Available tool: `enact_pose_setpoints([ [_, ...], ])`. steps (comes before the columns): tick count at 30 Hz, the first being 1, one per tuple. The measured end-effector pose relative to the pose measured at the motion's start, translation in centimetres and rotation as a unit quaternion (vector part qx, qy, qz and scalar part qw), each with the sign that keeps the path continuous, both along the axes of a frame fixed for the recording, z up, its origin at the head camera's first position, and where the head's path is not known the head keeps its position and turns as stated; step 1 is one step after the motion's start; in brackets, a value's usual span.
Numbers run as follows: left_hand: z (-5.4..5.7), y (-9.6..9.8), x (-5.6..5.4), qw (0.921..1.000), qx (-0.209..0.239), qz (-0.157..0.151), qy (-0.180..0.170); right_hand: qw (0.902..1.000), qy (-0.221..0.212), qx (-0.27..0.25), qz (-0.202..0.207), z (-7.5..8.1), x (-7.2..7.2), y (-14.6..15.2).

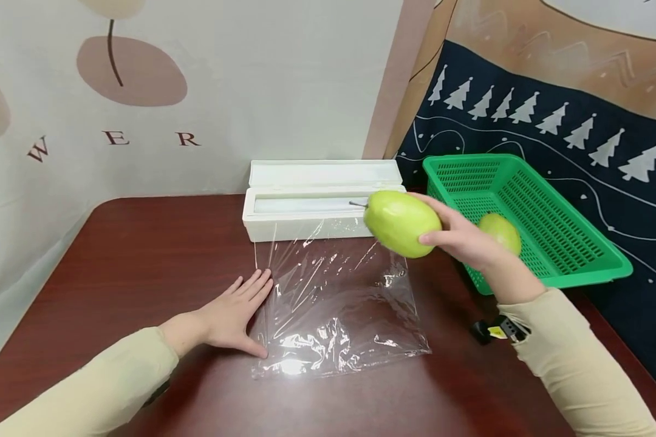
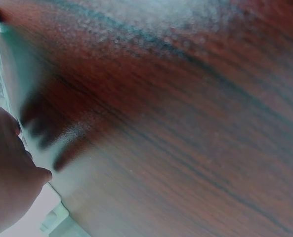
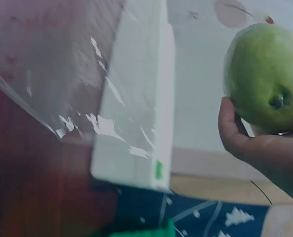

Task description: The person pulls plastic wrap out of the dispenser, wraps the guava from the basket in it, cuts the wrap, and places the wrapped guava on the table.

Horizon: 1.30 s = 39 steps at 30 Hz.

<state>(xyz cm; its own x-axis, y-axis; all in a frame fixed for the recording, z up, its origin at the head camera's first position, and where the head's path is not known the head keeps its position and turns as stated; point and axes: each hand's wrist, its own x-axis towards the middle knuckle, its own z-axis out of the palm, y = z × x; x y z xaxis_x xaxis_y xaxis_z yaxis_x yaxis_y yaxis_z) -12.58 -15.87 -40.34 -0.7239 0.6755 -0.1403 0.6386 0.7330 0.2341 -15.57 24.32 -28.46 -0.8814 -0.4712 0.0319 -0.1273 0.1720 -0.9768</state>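
In the head view my right hand (image 1: 461, 233) grips a green pear (image 1: 401, 223) with a thin dark stem, holding it in the air above the far right part of the clear plastic film (image 1: 333, 315). The right wrist view shows the dimpled end of the pear (image 3: 270, 74) with the thumb against it. My left hand (image 1: 229, 315) lies with fingers spread on the film's left edge and the table. The film runs out of a white cling film box (image 1: 306, 230) with its lid raised. In the left wrist view only part of the left hand (image 2: 10, 173) shows.
A green plastic basket (image 1: 590, 273) stands at the right, with a second green pear (image 1: 500, 232) in it. The dark red wooden table (image 1: 158, 255) has a wall at its back. A dark cloth with white trees (image 1: 525, 109) hangs behind the basket.
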Motion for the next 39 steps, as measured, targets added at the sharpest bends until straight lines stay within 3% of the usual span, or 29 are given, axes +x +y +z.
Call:
enact_pose_setpoints([
  [7, 0.1, -0.1, 0.0, 1.0, 0.0, 0.001, -0.007, 0.9983, 0.001, 0.042, 0.04, -3.0, -0.4, -2.8],
  [14, 0.0, -0.1, -0.1, 1.0, -0.002, 0.001, -0.006, 0.9913, -0.011, 0.072, 0.109, -5.3, -0.5, -4.6],
  [22, 0.0, -0.2, -0.2, 0.9999, -0.008, 0.003, -0.009, 0.986, -0.016, 0.102, 0.131, -7.7, -0.4, -6.3],
  [31, -0.1, 0.0, -0.2, 0.9999, -0.005, 0.001, -0.01, 0.9828, -0.02, 0.129, 0.13, -9.4, -0.6, -7.0],
  [39, 0.1, 0.0, -0.2, 0.9998, -0.006, 0.004, -0.016, 0.9799, -0.031, 0.118, 0.158, -9.6, -0.7, -7.1],
])
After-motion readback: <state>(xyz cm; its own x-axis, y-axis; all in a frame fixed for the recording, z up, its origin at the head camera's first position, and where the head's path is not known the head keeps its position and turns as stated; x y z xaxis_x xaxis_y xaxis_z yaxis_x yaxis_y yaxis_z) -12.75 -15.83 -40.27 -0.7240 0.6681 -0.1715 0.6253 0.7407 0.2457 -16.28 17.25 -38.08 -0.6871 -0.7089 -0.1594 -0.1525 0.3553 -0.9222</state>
